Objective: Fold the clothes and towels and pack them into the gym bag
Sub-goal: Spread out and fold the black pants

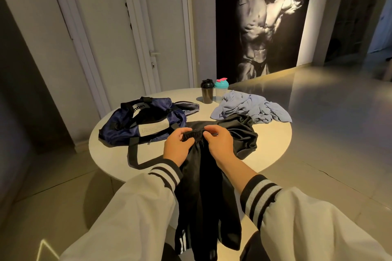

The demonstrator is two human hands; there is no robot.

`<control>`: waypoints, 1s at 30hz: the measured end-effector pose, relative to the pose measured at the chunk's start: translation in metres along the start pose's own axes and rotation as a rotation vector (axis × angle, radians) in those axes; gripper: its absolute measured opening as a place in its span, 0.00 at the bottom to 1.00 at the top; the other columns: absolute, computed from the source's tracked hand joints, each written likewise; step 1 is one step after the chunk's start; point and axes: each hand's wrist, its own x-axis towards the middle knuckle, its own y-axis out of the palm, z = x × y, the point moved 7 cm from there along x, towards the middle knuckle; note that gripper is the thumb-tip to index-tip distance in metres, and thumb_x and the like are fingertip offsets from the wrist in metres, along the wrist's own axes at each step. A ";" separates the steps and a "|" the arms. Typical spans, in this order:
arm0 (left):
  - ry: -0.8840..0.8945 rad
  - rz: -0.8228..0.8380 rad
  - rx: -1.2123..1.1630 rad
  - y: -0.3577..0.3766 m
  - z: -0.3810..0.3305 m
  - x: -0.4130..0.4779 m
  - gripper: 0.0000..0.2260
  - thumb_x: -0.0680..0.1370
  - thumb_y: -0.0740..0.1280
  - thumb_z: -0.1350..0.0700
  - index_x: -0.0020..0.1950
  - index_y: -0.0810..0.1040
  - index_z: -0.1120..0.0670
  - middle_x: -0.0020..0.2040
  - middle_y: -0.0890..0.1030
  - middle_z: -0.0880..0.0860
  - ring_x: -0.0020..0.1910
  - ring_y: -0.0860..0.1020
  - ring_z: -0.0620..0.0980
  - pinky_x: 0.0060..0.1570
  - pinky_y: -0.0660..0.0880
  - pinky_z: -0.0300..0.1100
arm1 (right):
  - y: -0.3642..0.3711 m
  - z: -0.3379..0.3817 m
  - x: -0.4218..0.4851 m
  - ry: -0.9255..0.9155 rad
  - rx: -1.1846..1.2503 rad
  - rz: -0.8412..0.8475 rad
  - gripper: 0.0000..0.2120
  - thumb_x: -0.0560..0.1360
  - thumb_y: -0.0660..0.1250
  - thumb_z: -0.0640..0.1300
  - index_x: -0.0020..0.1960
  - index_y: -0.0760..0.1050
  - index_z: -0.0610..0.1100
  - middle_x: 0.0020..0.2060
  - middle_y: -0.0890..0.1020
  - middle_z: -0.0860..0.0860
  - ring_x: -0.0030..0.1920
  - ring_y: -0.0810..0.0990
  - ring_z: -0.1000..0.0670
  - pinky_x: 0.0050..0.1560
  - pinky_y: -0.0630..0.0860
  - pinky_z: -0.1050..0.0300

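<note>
While I look down from the head camera, both hands are at the near edge of the desk and hold the same thing: a black, shiny sports garment with a gathered elastic waistband (197, 176). My left hand (177, 145) has its fingers curled over the left part of the waistband. My right hand (220, 144) pinches the right part between thumb and fingers. The two hands are close together with a short piece of waistband between them. From there the garment hangs down past the desk edge between my cream sleeves with black and grey striped cuffs (261, 195), and white stripes show near its lower end. More black fabric (244, 133) lies on the desk just right of my right hand; I cannot tell if it is the same piece.

A navy blue gym bag with black straps (146, 125) lies open to the left of my left hand, one strap hanging over the edge. A crumpled light blue towel (252, 108) lies behind the black fabric. Beside it stand a black shaker bottle (207, 91) and a clear shaker with a teal lid (221, 91).

The desk is a round white top (275, 144). Around it is a glossy tiled floor (318, 112), with a white door (165, 27) and a black-and-white poster of a muscular torso (265, 17) behind.
</note>
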 end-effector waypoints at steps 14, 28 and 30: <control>0.105 0.077 -0.028 -0.001 -0.004 -0.001 0.17 0.80 0.69 0.56 0.68 0.74 0.45 0.64 0.76 0.46 0.62 0.74 0.45 0.62 0.72 0.42 | 0.031 0.015 -0.011 0.024 0.353 0.322 0.20 0.78 0.58 0.30 0.62 0.75 0.49 0.55 0.82 0.48 0.56 0.83 0.51 0.61 0.80 0.49; 0.066 -0.010 -0.065 -0.018 0.004 -0.002 0.11 0.82 0.60 0.64 0.54 0.79 0.50 0.53 0.80 0.49 0.52 0.78 0.44 0.44 0.75 0.30 | 0.008 -0.015 -0.012 -0.048 0.073 0.264 0.09 0.81 0.64 0.40 0.57 0.79 0.49 0.53 0.81 0.51 0.54 0.79 0.51 0.55 0.76 0.57; 0.076 0.023 -0.010 -0.014 0.005 -0.004 0.12 0.82 0.61 0.62 0.55 0.79 0.48 0.54 0.81 0.49 0.53 0.78 0.43 0.46 0.74 0.29 | -0.003 -0.008 -0.011 -0.157 -0.100 0.141 0.08 0.81 0.63 0.41 0.57 0.78 0.48 0.54 0.78 0.50 0.54 0.76 0.52 0.58 0.71 0.59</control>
